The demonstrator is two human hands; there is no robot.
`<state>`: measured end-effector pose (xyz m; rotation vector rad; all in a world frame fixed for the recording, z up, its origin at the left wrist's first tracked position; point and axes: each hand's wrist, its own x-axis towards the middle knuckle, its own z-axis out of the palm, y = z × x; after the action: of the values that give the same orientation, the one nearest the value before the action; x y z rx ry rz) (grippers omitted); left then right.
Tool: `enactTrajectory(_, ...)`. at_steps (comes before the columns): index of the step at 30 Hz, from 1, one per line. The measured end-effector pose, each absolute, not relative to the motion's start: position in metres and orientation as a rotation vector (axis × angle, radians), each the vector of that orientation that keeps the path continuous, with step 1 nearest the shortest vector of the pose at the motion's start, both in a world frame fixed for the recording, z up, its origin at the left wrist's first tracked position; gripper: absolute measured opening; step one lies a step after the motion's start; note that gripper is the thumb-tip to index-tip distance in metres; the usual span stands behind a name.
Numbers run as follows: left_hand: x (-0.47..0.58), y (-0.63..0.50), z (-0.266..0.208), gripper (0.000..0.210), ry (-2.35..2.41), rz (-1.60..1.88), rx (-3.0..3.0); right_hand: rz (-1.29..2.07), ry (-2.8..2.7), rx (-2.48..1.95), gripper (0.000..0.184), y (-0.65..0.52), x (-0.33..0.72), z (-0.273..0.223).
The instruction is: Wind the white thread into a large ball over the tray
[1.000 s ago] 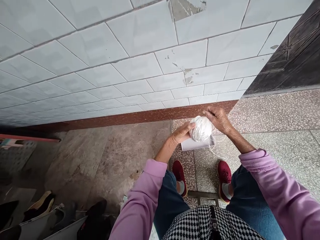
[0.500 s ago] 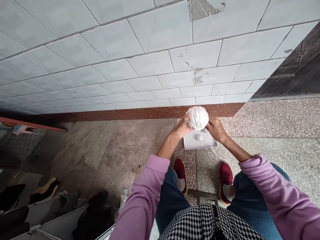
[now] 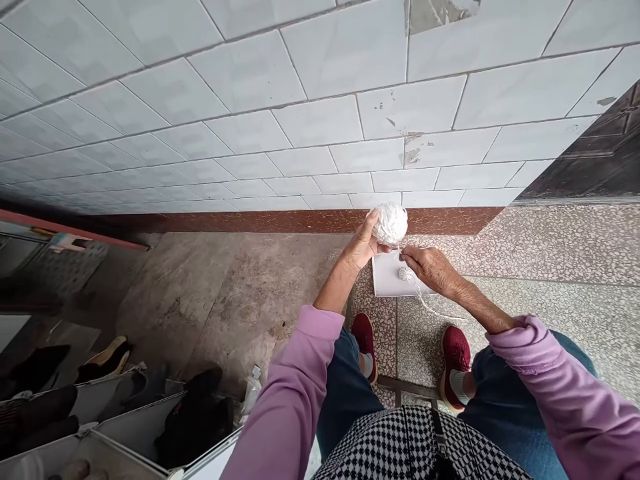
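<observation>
Arms in pink sleeves reached forward and down from the seated person, over blue-jeaned knees and a black-and-white checked cloth on the lap. The left arm ran straight out, wrist lifted, and the left hand [image 3: 364,241] was cupped around a ball of white string [image 3: 389,224], thumb and fingers closed on its lower left side, holding it up in front of the red-brown skirting at the foot of the white tiled wall [image 3: 310,120]. The right arm came in bent at the elbow, forearm angled toward the middle, and the right hand [image 3: 431,269] sat lower, just under and to the right of the ball, its fingertips pinched on the strand [image 3: 425,303] that ran off the ball and trailed in a loose curve down to the speckled floor. Below both hands a shallow white box [image 3: 387,280] lay flat on the floor, and in it rested one small whitish wound lump [image 3: 402,273], close to the right fingertips; whether they touched it could not be made out. Red shoes [image 3: 456,353] stood on the floor either side of the trailing strand. At the lower left, open white boxes [image 3: 125,433] held dark shoes, with a tan pair beside them.
</observation>
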<state>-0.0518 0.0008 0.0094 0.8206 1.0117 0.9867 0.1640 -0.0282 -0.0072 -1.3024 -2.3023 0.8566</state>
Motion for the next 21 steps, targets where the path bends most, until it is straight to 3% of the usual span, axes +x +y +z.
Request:
enactTrajectory(7, -0.052, -0.001, 0.008, 0.078, 1.469, 1.067, 1.337, 1.113, -2.221, -0.941, 0.037, -0.038, 0.177, 0.023)
enactTrajectory(11, -0.055, -0.001, 0.012, 0.072, 1.246, 0.792, 1.450, 1.067, -2.009, -0.943, 0.053, -0.019, 0.203, 0.038)
enactTrajectory(17, -0.041, -0.010, 0.013, 0.064, 0.887, 0.509, 1.389, 0.994, -1.872, -1.032, 0.060, 0.010, 0.236, 0.038)
enactTrajectory(21, -0.031, -0.015, 0.000, 0.074, 0.737, 0.489, 1.164, 1.039, -1.766, -0.990, 0.064, 0.014, 0.224, 0.026)
